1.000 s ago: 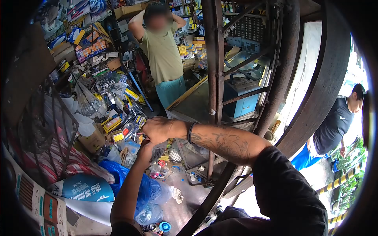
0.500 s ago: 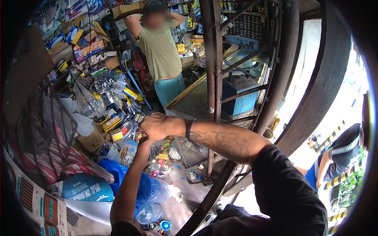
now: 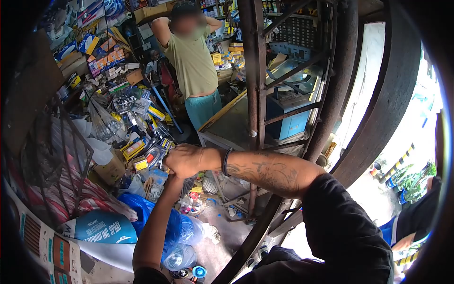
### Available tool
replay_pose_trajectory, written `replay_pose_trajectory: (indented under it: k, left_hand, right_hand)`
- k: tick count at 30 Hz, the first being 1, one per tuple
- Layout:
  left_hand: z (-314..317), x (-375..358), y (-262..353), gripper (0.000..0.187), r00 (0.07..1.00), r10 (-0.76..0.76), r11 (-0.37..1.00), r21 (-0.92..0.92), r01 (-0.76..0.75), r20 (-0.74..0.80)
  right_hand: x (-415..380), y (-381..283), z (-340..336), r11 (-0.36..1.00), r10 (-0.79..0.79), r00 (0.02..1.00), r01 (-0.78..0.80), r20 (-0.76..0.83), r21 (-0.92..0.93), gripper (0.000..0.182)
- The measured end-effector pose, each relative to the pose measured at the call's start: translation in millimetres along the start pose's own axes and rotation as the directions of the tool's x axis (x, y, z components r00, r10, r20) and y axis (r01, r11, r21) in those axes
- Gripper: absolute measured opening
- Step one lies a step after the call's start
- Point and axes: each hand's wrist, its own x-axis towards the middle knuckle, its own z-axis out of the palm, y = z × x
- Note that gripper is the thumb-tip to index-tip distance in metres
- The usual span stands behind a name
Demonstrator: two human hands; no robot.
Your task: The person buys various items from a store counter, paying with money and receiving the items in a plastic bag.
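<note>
My right hand is closed, its back toward me, in the middle of the view above the cluttered floor. A dark band circles that wrist. My left hand comes up from below and meets the right one; most of it is hidden behind the right hand, fingers included. Whatever my right fingers hold, if anything, is out of sight. Beyond the hands lie small yellow boxes and packaged goods in a heap.
A person in a light shirt stands behind a glass-topped counter, arms raised to the head. A rusty metal frame rises at my right. Blue plastic bags and a spray-labelled sheet lie below left. Another person is outside.
My right hand has shifted slightly down and left, covering more of my left hand. The person outside has moved toward the lower right. The person behind the counter keeps the same pose.
</note>
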Motion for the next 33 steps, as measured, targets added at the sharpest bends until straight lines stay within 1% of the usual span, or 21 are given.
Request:
replay_pose_trajectory:
  k: [1,2,4,5,6,7,8,10,11,12,14,15,18,22,24,25,27,29,30,33]
  left_hand:
    - [0.4,0.3,1.7,0.056,0.993,-0.117,0.992,-0.045,0.116,-0.017]
    - [0.4,0.6,2.5,0.057,0.972,-0.234,0.969,-0.092,0.231,-0.029]
    - [-1.4,2.1,-1.4,0.057,0.970,-0.241,0.962,-0.129,0.240,0.009]
    - [-2.5,3.0,-4.0,0.057,0.969,-0.245,0.958,-0.148,0.246,0.029]
    - [-2.1,4.7,-6.1,0.056,0.967,-0.250,0.954,-0.159,0.254,0.045]
    - [-2.3,5.6,-8.8,0.056,0.967,-0.250,0.952,-0.171,0.255,0.052]
    - [-1.9,8.0,-10.8,0.056,0.968,-0.244,0.950,-0.184,0.250,0.054]
    - [-2.7,11.6,-13.1,0.056,0.969,-0.239,0.947,-0.209,0.245,0.053]
    - [-3.0,12.1,-13.0,0.056,0.971,-0.236,0.945,-0.220,0.241,0.051]
    - [-3.6,12.5,-13.4,0.056,0.971,-0.232,0.944,-0.228,0.237,0.052]
    - [-4.6,13.4,-16.1,0.056,0.972,-0.227,0.942,-0.239,0.233,0.053]
    - [-5.1,12.9,-17.6,0.055,0.973,-0.224,0.942,-0.242,0.231,0.055]
    - [-5.6,12.2,-24.5,0.055,0.973,-0.223,0.944,-0.235,0.231,0.064]
    - [-3.9,11.8,-24.9,0.055,0.979,-0.191,0.965,-0.168,0.199,0.065]
    - [-2.5,11.7,-19.4,0.055,0.981,-0.177,0.968,-0.169,0.188,0.081]
    - [-1.7,11.1,-15.0,0.055,0.979,-0.179,0.960,-0.200,0.195,0.096]
    - [3.0,8.8,-3.5,0.049,0.986,-0.160,0.958,-0.232,0.167,0.050]
    - [10.6,6.1,10.9,0.037,0.991,-0.114,0.969,-0.228,0.095,-0.071]
    - [11.0,5.1,14.8,0.038,0.991,-0.113,0.970,-0.224,0.095,-0.066]
    - [10.7,4.3,17.5,0.039,0.992,-0.114,0.973,-0.206,0.099,-0.060]
  right_hand:
    - [-5.2,-7.8,-11.7,1.000,-0.022,0.991,0.024,-0.129,0.015,0.019]
    - [-5.2,-8.7,-13.2,0.999,-0.032,0.994,0.035,-0.105,0.028,0.019]
    - [-1.9,-5.5,5.4,1.000,-0.003,0.999,0.002,-0.040,-0.022,0.018]
    - [4.8,2.2,36.9,0.995,0.039,0.999,-0.039,-0.003,-0.089,0.018]
    - [7.0,3.6,40.4,0.994,0.049,0.996,-0.042,0.068,-0.103,0.015]
    - [9.1,5.0,43.7,0.992,0.059,0.988,-0.043,0.139,-0.117,0.013]
    - [11.8,13.0,44.5,0.997,0.030,0.969,-0.012,0.245,-0.075,0.013]
    - [10.6,12.2,5.2,0.997,-0.069,0.950,0.059,0.306,0.042,0.017]
    - [2.7,-0.1,-44.4,0.988,-0.132,0.956,0.106,0.261,0.112,0.017]
    - [-1.7,-7.9,-71.4,0.972,-0.192,0.959,0.155,0.211,0.178,0.017]
    - [0.1,-5.7,-54.0,0.982,-0.129,0.983,0.108,0.132,0.156,0.016]
    - [1.6,-8.3,-56.7,0.986,-0.098,0.991,0.084,0.091,0.145,0.016]
    - [-0.9,-5.4,-72.0,0.977,-0.179,0.954,0.145,0.239,0.153,0.018]
    - [-1.6,-4.1,-60.4,0.986,-0.118,0.967,0.086,0.227,0.144,0.018]
    - [-0.7,-4.0,-55.8,0.990,-0.089,0.965,0.059,0.248,0.127,0.018]
    - [-0.9,-5.0,-53.7,0.992,-0.053,0.972,0.025,0.230,0.123,0.018]
    - [-1.6,-6.6,-50.2,0.993,0.018,0.981,-0.041,0.194,0.115,0.018]
    - [-1.6,-5.7,-48.5,0.990,0.003,0.987,-0.026,0.160,0.140,0.015]
    - [-1.1,-5.7,-49.5,0.988,-0.005,0.990,-0.017,0.143,0.151,0.013]
    - [-0.7,-0.4,-54.9,0.977,-0.095,0.963,0.042,0.253,0.208,0.019]
